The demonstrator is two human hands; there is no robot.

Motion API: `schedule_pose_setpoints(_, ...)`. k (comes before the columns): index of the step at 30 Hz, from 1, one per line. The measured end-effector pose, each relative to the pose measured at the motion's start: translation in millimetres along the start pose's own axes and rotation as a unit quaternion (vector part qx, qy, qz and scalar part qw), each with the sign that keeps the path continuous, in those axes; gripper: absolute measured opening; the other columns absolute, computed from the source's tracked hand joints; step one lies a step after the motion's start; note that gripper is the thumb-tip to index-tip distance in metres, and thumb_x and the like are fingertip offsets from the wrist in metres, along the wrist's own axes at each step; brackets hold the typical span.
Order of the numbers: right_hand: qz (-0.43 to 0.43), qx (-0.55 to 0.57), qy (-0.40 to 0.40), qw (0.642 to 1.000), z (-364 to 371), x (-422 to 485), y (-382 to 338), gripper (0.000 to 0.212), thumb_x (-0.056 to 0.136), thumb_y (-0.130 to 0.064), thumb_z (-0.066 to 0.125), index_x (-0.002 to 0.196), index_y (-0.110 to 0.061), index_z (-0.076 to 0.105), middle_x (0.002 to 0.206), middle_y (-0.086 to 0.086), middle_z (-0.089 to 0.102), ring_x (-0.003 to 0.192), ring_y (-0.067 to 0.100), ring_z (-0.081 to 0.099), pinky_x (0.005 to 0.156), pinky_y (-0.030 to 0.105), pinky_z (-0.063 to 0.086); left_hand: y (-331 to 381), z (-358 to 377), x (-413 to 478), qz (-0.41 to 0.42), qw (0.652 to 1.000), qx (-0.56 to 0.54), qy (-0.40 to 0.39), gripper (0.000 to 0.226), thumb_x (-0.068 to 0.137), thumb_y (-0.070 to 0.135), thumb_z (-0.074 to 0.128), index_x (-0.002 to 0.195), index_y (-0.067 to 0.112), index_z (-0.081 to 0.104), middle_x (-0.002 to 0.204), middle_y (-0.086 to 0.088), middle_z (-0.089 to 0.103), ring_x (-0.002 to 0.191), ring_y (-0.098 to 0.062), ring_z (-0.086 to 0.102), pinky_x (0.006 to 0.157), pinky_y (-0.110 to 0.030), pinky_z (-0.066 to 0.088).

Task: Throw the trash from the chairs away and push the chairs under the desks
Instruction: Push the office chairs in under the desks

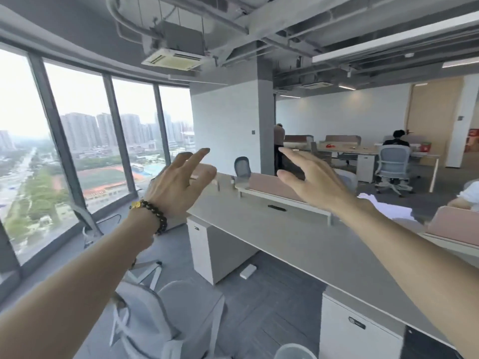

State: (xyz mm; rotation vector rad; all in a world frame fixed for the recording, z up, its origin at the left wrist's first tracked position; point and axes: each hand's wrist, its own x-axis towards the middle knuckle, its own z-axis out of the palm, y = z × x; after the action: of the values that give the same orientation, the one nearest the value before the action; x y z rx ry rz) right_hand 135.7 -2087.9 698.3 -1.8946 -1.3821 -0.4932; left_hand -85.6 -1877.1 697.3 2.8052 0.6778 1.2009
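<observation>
Hovering midair, left grip and right grip wide (empty), chair below, untouched

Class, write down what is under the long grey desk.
A white cabinet, a second cabinet and a small white box on the floor. The desk top hides whatever lies farther back.

From here I get the chair cut off by the bottom edge, a round rim clipped there too, a person sliced by the right edge, and a small white thing on the floor too small to name.
</observation>
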Motion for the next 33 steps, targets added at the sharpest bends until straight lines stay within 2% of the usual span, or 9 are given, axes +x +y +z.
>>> schedule_pose_setpoints(5, -0.057, 0.044, -0.019, 0.997, 116, 96, -39, 0.058, 0.093, -0.053, 0.043, 0.147, -0.037, 0.032, 0.150, -0.006, 0.041, 0.136, 0.015, 0.037, 0.099, 0.033, 0.034, -140, -25, 8, -0.043, 0.996, 0.078, 0.028, 0.068, 0.089, 0.081, 0.018, 0.149, 0.049, 0.024, 0.149, 0.002, 0.043, 0.119, -0.028, 0.055, 0.078, -0.040, 0.047)
schedule_pose_setpoints(7, -0.066, 0.061, -0.033, 0.995, 158, 138, -57, 0.058, 0.093, -0.054, 0.042, 0.148, -0.037, 0.030, 0.151, -0.005, 0.039, 0.137, 0.017, 0.037, 0.106, 0.042, 0.036, -193, -39, 19, -0.057, 0.992, 0.110, 0.032, 0.069, 0.090, 0.080, 0.019, 0.150, 0.046, 0.025, 0.149, 0.000, 0.044, 0.118, -0.029, 0.056, 0.076, -0.038, 0.043)
schedule_pose_setpoints(10, -0.076, 0.076, -0.046, 0.993, 216, 196, -85, 0.060, 0.091, -0.059, 0.038, 0.147, -0.040, 0.028, 0.151, -0.006, 0.040, 0.134, 0.019, 0.040, 0.107, 0.052, 0.034, -266, -62, 35, -0.083, 0.986, 0.134, 0.048, 0.071, 0.089, 0.081, 0.018, 0.149, 0.045, 0.026, 0.148, -0.001, 0.045, 0.112, -0.029, 0.059, 0.077, -0.039, 0.045)
schedule_pose_setpoints(15, -0.119, 0.094, -0.070, 0.986, 310, 270, -134, 0.057, 0.094, -0.053, 0.042, 0.148, -0.039, 0.028, 0.151, -0.005, 0.039, 0.136, 0.019, 0.039, 0.101, 0.042, 0.038, -374, -75, 42, -0.120, 0.978, 0.166, 0.043, 0.067, 0.090, 0.080, 0.019, 0.149, 0.048, 0.022, 0.146, 0.002, 0.046, 0.115, -0.028, 0.057, 0.086, -0.046, 0.051)
schedule_pose_setpoints(18, -0.126, 0.081, -0.064, 0.987, 367, 305, -164, 0.056, 0.094, -0.054, 0.042, 0.147, -0.041, 0.028, 0.151, -0.007, 0.038, 0.135, 0.018, 0.038, 0.088, 0.035, 0.029, -438, -74, 45, -0.133, 0.978, 0.153, 0.048, 0.068, 0.090, 0.080, 0.019, 0.149, 0.048, 0.024, 0.146, 0.001, 0.046, 0.108, -0.026, 0.059, 0.085, -0.045, 0.051)
schedule_pose_setpoints(21, -0.123, 0.068, -0.061, 0.988, 416, 333, -190, 0.057, 0.094, -0.057, 0.041, 0.147, -0.043, 0.027, 0.152, -0.009, 0.037, 0.136, 0.017, 0.037, 0.087, 0.034, 0.025, -498, -72, 52, -0.124, 0.980, 0.145, 0.049, 0.068, 0.091, 0.076, 0.022, 0.150, 0.043, 0.028, 0.147, -0.001, 0.046, 0.110, -0.029, 0.058, 0.082, -0.040, 0.045)
schedule_pose_setpoints(25, -0.097, 0.072, -0.060, 0.991, 471, 367, -227, 0.057, 0.093, -0.055, 0.041, 0.147, -0.041, 0.028, 0.151, -0.007, 0.038, 0.135, 0.018, 0.040, 0.101, 0.044, 0.039, -584, -79, 75, -0.110, 0.984, 0.136, 0.045, 0.066, 0.092, 0.075, 0.023, 0.150, 0.045, 0.027, 0.150, 0.001, 0.043, 0.112, -0.029, 0.058, 0.079, -0.037, 0.042)
schedule_pose_setpoints(30, -0.053, 0.058, -0.035, 0.996, 520, 405, -266, 0.061, 0.088, -0.061, 0.038, 0.145, -0.042, 0.029, 0.151, -0.009, 0.039, 0.137, 0.016, 0.037, 0.105, 0.045, 0.037, -674, -82, 114, -0.071, 0.993, 0.085, 0.029, 0.071, 0.087, 0.080, 0.019, 0.150, 0.046, 0.027, 0.150, 0.003, 0.043, 0.127, -0.029, 0.050, 0.092, -0.047, 0.048)
schedule_pose_setpoints(33, -0.018, 0.050, -0.029, 0.998, 545, 417, -273, 0.061, 0.088, -0.060, 0.040, 0.145, -0.042, 0.030, 0.151, -0.010, 0.039, 0.136, 0.015, 0.037, 0.105, 0.044, 0.036, -717, -66, 137, -0.055, 0.997, 0.057, 0.025, 0.066, 0.090, 0.077, 0.021, 0.149, 0.047, 0.027, 0.150, 0.004, 0.044, 0.120, -0.030, 0.054, 0.086, -0.044, 0.048)
